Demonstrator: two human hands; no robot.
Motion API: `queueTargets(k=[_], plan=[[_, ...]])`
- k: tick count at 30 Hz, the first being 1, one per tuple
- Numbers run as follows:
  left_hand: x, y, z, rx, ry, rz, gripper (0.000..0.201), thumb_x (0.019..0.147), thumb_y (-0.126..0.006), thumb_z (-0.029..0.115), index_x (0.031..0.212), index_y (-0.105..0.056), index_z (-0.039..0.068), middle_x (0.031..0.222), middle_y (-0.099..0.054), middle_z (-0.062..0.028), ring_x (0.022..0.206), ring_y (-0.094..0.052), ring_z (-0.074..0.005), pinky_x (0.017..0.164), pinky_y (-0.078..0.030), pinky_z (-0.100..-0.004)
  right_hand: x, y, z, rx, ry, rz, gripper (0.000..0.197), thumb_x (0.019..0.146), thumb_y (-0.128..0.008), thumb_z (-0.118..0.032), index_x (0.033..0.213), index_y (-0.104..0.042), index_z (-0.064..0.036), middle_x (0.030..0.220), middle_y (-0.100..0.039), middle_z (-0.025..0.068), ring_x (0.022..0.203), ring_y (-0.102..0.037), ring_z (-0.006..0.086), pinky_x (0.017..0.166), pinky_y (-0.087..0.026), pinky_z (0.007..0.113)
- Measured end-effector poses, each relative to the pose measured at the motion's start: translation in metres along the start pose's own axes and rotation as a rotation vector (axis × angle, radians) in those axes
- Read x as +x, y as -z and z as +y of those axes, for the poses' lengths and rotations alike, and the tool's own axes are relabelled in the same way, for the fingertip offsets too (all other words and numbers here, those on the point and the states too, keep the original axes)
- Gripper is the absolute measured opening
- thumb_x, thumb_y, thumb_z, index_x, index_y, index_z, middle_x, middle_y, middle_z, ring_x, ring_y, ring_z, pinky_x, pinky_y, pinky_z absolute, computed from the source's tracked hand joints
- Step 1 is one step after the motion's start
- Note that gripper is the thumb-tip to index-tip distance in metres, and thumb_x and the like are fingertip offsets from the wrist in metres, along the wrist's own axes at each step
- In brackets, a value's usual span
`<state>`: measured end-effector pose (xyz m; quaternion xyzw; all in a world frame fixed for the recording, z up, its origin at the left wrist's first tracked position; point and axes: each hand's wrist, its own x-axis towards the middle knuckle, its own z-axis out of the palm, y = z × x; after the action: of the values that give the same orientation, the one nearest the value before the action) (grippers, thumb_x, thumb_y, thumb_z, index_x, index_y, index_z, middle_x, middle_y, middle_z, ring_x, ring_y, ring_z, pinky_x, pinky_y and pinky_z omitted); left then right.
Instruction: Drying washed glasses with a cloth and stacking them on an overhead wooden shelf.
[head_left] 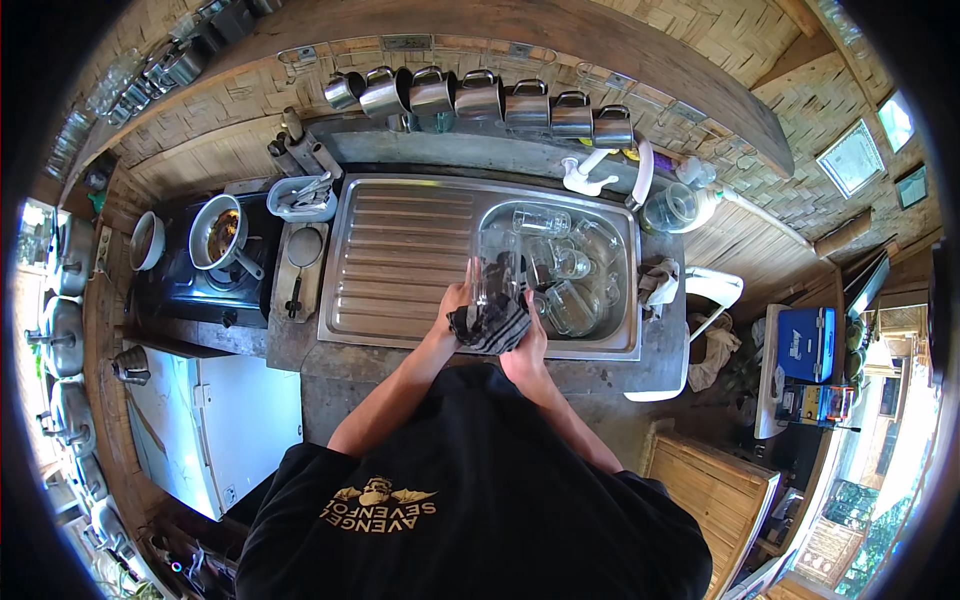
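Note:
Over the front edge of the steel sink (400, 345), I hold a clear glass vessel (494, 280) between both hands. A dark striped cloth (492, 332) is bunched around its near end. My left hand (455, 308) is closed around the vessel's left side, touching the cloth too. My right hand (530, 342) grips the cloth at the right against the glass; its fingers are partly hidden. Several clear glass jars and mugs (572, 308) lie in the basin just beyond and to the right.
A ridged drainboard (400, 260) lies left of the basin, with a white faucet (588, 176) behind it. Steel mugs (480, 97) hang above. To the left are a cutlery tub (303, 200), a strainer (304, 246) and a stove with a pan (218, 232). A large jar (670, 208) stands right.

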<state>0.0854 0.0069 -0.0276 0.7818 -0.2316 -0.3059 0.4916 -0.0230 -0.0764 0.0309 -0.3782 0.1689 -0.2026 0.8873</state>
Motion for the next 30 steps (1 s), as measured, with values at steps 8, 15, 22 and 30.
queueTargets(k=[8, 15, 22, 30], plan=[[-0.035, 0.012, 0.062, -0.088, 0.053, 0.263, 0.072, 0.099, -0.041, 0.054, 0.069, -0.061, -0.008, 0.06, -0.055, -0.0286, 0.061, -0.059, -0.0421, 0.062, -0.045, -0.0471, 0.034, -0.005, -0.054, -0.568, 0.245, 0.063, 0.046, 0.106, -0.034, -0.031, 0.137, -0.047, 0.0005, 0.132, -0.054, 0.0127, 0.122, -0.048, 0.0183, 0.105, -0.034, 0.03], [-0.037, 0.017, 0.071, 0.081, -0.225, 0.41, 0.049, 0.098, -0.054, 0.036, 0.071, -0.059, -0.006, 0.068, -0.058, -0.025, 0.064, -0.06, -0.0452, 0.059, -0.046, -0.0472, 0.039, -0.027, -0.084, -1.183, 0.67, -0.097, 0.027, 0.1, -0.047, -0.019, 0.095, -0.063, 0.0028, 0.099, -0.065, 0.0181, 0.091, -0.064, 0.0331, 0.081, -0.05, 0.038], [-0.052, 0.02, 0.096, 0.341, -0.43, 0.425, 0.03, 0.093, -0.063, 0.021, 0.074, -0.061, -0.003, 0.083, -0.06, -0.0169, 0.063, -0.06, -0.0423, 0.054, -0.049, -0.0483, 0.043, -0.053, -0.082, -1.788, 0.355, 0.042, 0.034, 0.09, -0.062, -0.028, 0.067, -0.062, -0.0026, 0.06, -0.062, 0.0197, 0.06, -0.063, 0.0411, 0.058, -0.05, 0.05], [-0.038, 0.045, 0.084, -0.282, 0.068, -0.014, 0.052, 0.099, -0.052, 0.045, 0.08, -0.064, -0.002, 0.063, -0.059, -0.0047, 0.055, -0.054, -0.0091, 0.048, -0.039, -0.03, 0.046, -0.038, -0.102, -1.279, 0.361, -0.078, 0.036, 0.088, -0.065, -0.023, 0.062, -0.058, -0.0001, 0.051, -0.056, 0.0117, 0.045, -0.056, 0.0233, 0.047, -0.04, 0.036]])
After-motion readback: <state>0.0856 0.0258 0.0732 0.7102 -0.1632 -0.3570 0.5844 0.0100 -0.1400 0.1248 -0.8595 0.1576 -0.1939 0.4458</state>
